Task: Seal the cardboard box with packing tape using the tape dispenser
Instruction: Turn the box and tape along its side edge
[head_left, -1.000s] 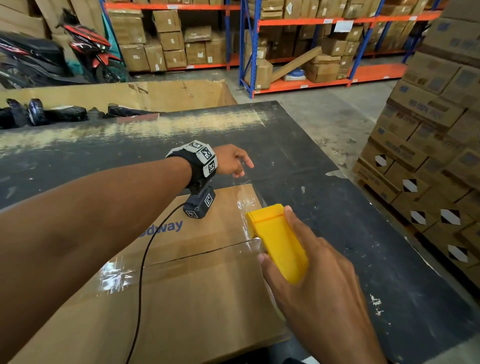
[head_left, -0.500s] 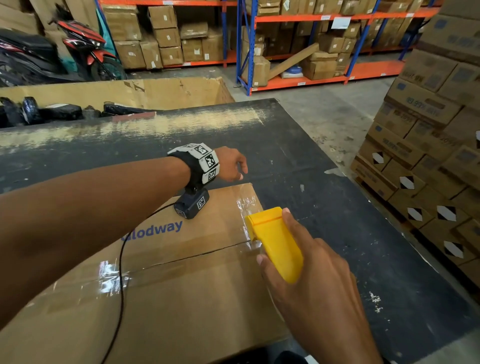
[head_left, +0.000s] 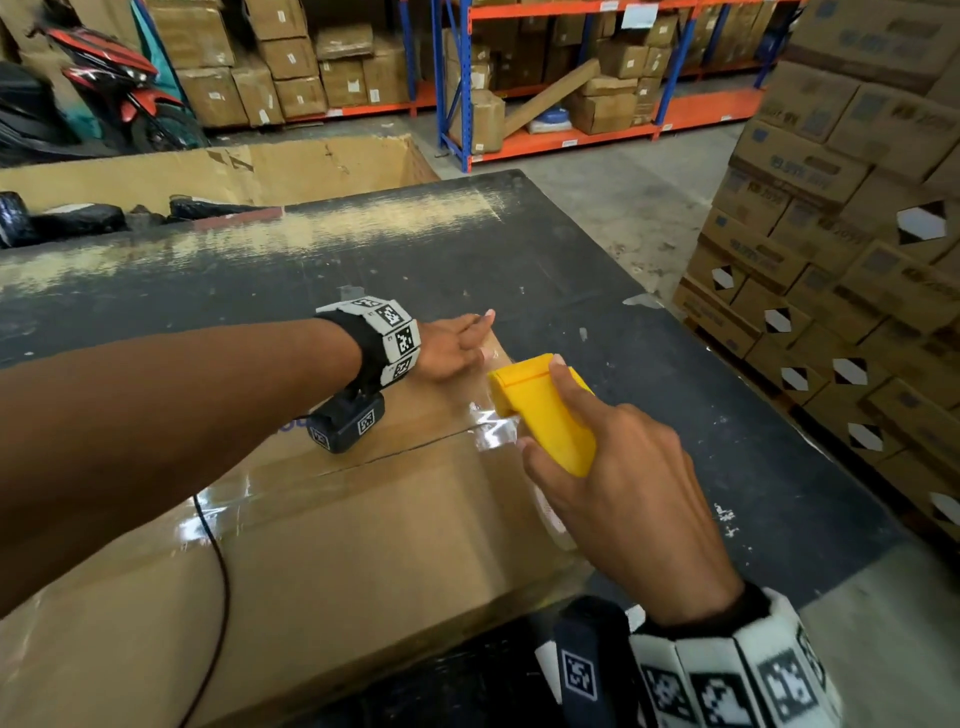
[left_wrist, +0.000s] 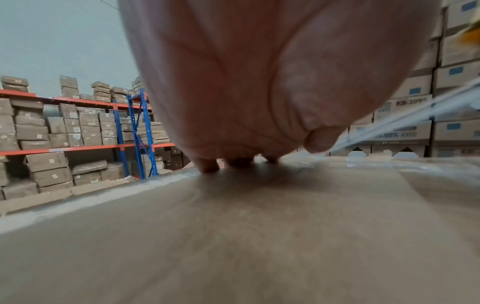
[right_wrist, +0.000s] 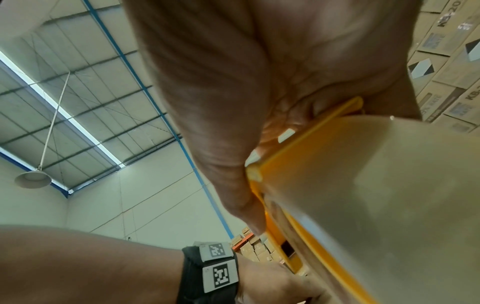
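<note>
A large brown cardboard box lies flat on a dark table, its flap seam running across the top. Glossy clear tape shines at the seam's right end. My right hand grips a yellow tape dispenser, pressed onto the box top near the far right corner. In the right wrist view the thumb lies along the dispenser beside its tape roll. My left hand lies just left of it, fingertips pressing the box top. A tape strip stretches past it.
Printed cartons are stacked close along the table's right side. A big open cardboard bin holding dark bundles stands behind the table. Beyond are shelving racks and a motorbike. A black cable trails over the box.
The right hand has pushed the dispenser farther along the box's right edge, past the seam toward the far corner. The left hand's fingers have straightened and settled on that corner.
</note>
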